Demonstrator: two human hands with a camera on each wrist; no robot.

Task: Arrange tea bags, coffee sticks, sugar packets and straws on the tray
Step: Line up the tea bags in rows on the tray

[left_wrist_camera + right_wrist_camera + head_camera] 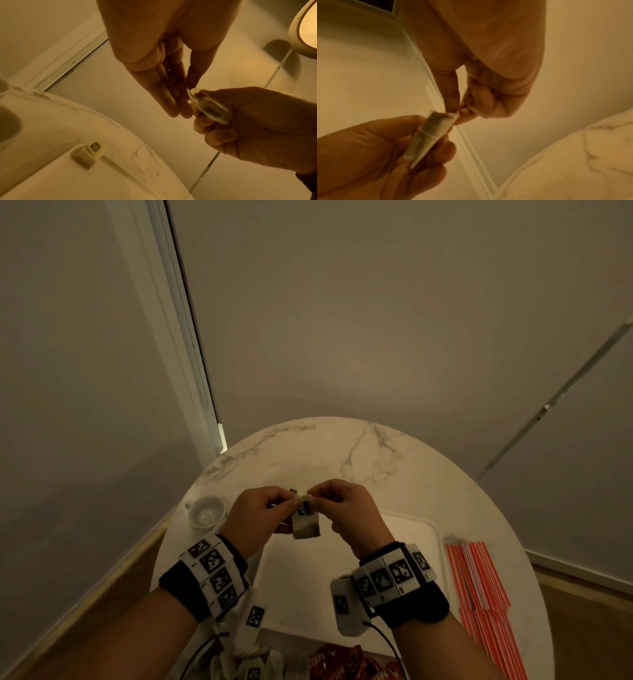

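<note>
Above the far edge of the white tray (pixel 414 529), both hands meet over the round marble tabletop (pixel 342 446) and share one tea bag (pixel 306 525). The left hand (pixel 260 511) pinches it near the top with thumb and fingertips, and the right hand (pixel 346 505) pinches the upper corner from the other side, its remaining fingers curled in. The bag hangs below the fingers, clear of the tray, with a small dark printed tag at its top. From the left wrist view, the left hand (pixel 163 65) has long fingers reaching down to the bag's edge (pixel 211 108), while the right hand (pixel 257 121) wraps around its other side. The right wrist view shows the same grip mirrored: the right hand (pixel 479 67) nips the corner of the tea bag (pixel 431 136) and the left hand (pixel 376 155) cradles its body. Another tea bag on the tray (pixel 87 155) lies near the tray's rim. A white cup (pixel 206 510) on a saucer stands on the tabletop to the left of the tray. Red and white straws (pixel 479 577) lie in a bundle on the tabletop to the right of the tray. At the near edge lie red coffee sticks (pixel 346 662) and more loose tea bags (pixel 250 662), partly cut off by the frame.
</note>
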